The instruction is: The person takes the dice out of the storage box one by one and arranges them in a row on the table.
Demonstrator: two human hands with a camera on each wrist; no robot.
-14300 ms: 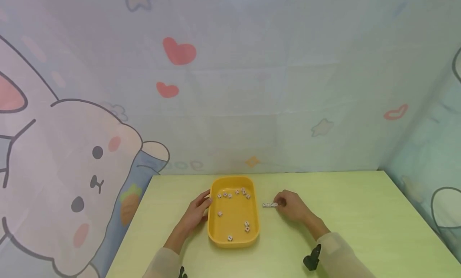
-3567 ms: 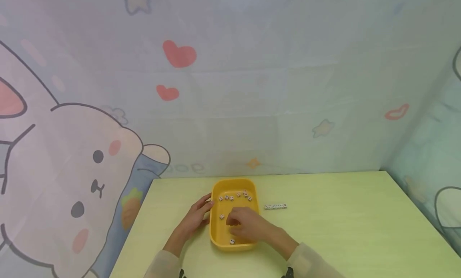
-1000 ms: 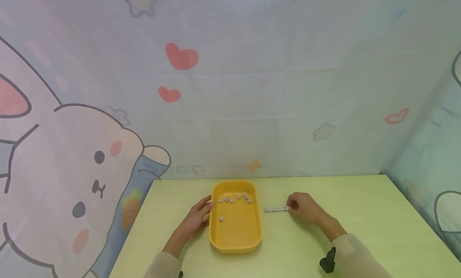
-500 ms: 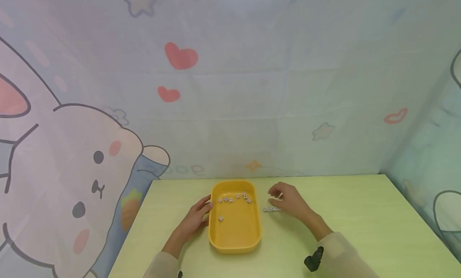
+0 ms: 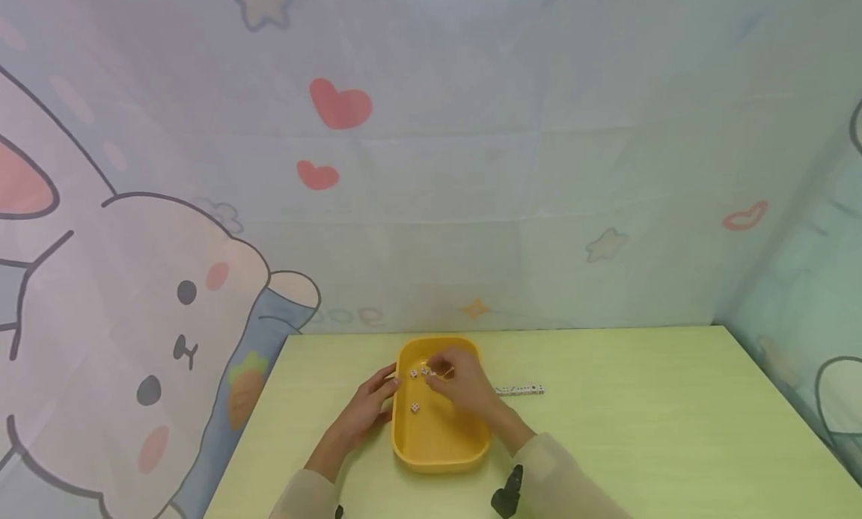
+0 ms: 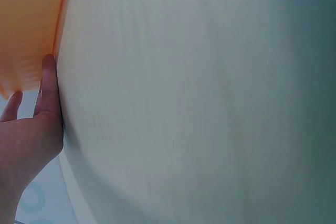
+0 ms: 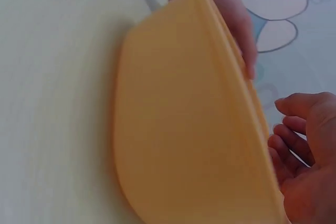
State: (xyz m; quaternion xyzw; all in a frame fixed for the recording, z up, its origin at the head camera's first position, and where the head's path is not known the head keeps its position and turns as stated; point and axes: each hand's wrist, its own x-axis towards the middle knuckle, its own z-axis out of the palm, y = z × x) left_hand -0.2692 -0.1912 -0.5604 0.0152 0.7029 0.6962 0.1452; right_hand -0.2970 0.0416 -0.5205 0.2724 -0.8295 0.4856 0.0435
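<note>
A yellow plastic tray (image 5: 441,437) sits on the table with several white dice in it, among them a lone die (image 5: 414,407) at the left. My left hand (image 5: 364,410) rests against the tray's left side, fingers fairly straight along its wall and rim; the left wrist view shows them touching the tray (image 6: 29,35). Over the tray's far part is my right hand (image 5: 465,384), thumb and forefinger apart, above the dice; it hides some of them. In the right wrist view, the right hand (image 7: 310,145) shows a gap between thumb and fingers, with no die visible there.
Right of the tray, several dice form a straight row (image 5: 521,389) on the pale green table (image 5: 660,422); the right arm hides none of its right end. A printed cloth (image 5: 431,167) hangs behind the table's back edge.
Earlier the right hand put dice at the row's right end; the row is longer and the tray's near-end dice are gone. Now it has moved left over the tray. The left hand stays.
</note>
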